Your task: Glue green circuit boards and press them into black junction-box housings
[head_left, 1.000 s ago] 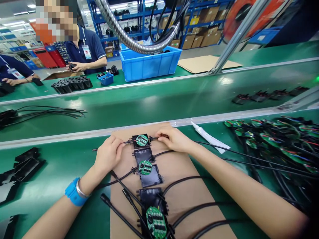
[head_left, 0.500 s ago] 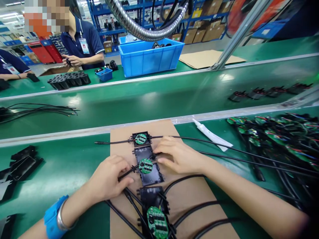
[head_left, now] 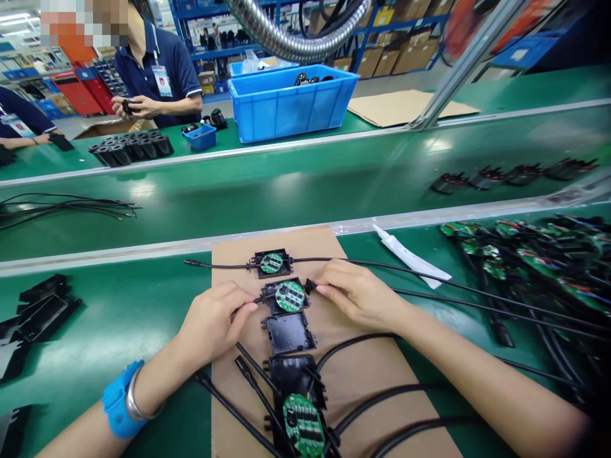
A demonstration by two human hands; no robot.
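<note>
On a brown cardboard sheet (head_left: 353, 369) lies a column of black plastic housings. The farthest housing (head_left: 272, 263) holds a round green circuit board with a cable out each side. Over the second housing (head_left: 279, 289) sits a second green board (head_left: 289, 296). My left hand (head_left: 214, 321) pinches the black cable left of this board. My right hand (head_left: 358, 294) pinches the cable and connector on its right. An empty housing (head_left: 287, 333) lies below it, and nearer me another housing with a green board (head_left: 303, 425) on top.
Black covers (head_left: 38, 312) lie at the left, a white tube (head_left: 410, 257) and a heap of wired green boards (head_left: 529, 261) at the right. Beyond runs a green conveyor with cables (head_left: 67, 207) and black parts (head_left: 510, 175). Across it stand a blue crate (head_left: 291, 105), black cylinders (head_left: 131, 147) and two workers.
Both hands came back from the farthest housing to the second board, took its cables, and shifted the board up from the third housing onto the second one.
</note>
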